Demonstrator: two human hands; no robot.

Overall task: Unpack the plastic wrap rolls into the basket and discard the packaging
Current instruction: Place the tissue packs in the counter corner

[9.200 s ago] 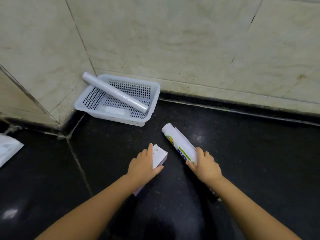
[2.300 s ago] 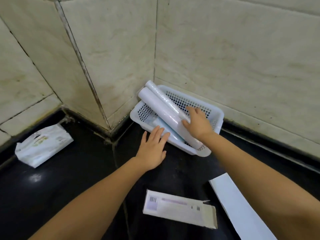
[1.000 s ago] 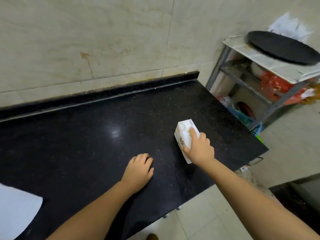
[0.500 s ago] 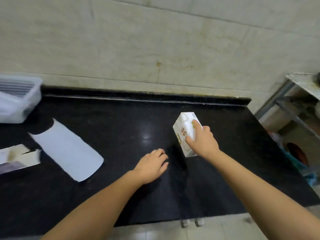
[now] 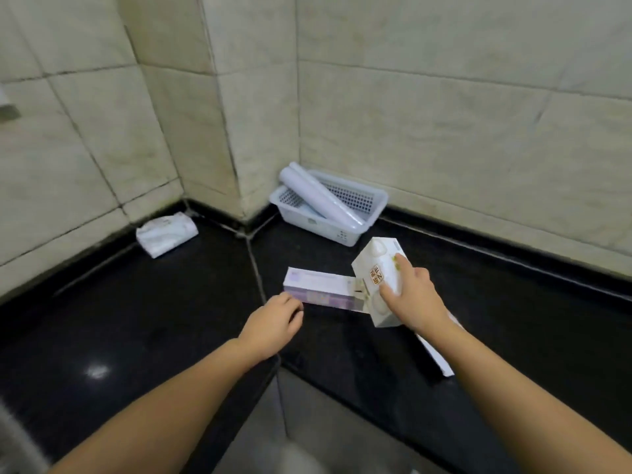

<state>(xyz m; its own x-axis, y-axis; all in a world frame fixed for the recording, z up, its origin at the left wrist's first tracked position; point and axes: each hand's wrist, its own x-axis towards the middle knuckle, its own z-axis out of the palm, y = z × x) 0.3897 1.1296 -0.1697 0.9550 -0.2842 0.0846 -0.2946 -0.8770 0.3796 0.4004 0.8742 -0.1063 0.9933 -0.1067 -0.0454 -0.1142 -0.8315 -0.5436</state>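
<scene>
Right hand point(image 5: 415, 299): grip closed round white carton point(image 5: 379, 280), raised off desk point(image 5: 154, 319). Left hand point(image 5: 273, 321): fingers loosely curled, touching flat purple box point(image 5: 321, 294). Rolls point(image 5: 318, 196) lay in basket point(image 5: 342, 230), corner.

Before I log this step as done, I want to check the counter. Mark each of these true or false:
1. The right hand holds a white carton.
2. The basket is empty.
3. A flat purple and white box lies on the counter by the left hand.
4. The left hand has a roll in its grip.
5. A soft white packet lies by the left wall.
1. True: the right hand grips the white carton.
2. False: the basket holds rolls, their ends sticking over its rim.
3. True: the flat box lies at the left hand.
4. False: it holds no roll; its fingers are at the box's end.
5. True: the packet lies there.
</scene>
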